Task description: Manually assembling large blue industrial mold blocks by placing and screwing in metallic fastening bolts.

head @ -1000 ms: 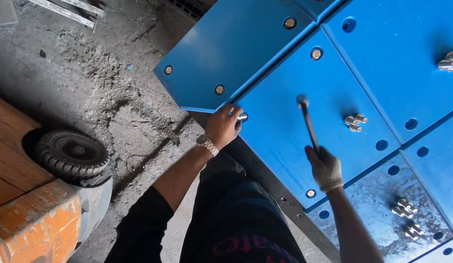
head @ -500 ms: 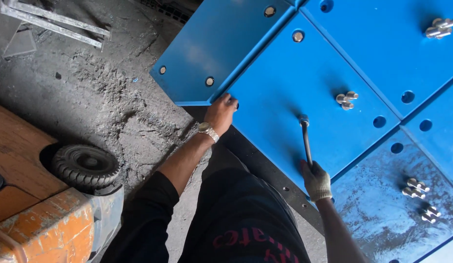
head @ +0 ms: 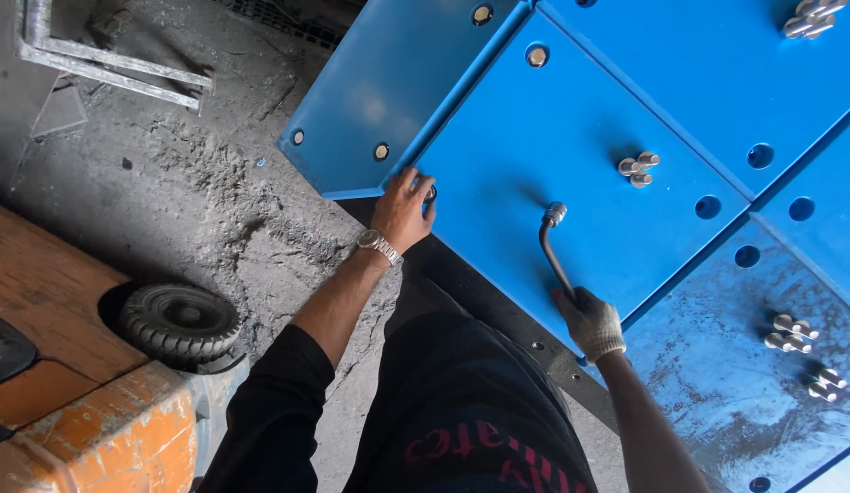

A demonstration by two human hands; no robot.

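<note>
Two hands, right hand (head: 591, 321) gripping wrench (head: 551, 245), left hand (head: 403, 209) touching bolt (head: 430, 194)

1. A rough grey concrete floor (head: 197, 183), dusty and scuffed, fills the left side.
2. A black rubber wheel (head: 180, 321) sits beside an orange metal vehicle body (head: 105, 438).
3. A grey metal angle frame (head: 105, 68) lies at top left.
4. Daylight is bright.
</note>
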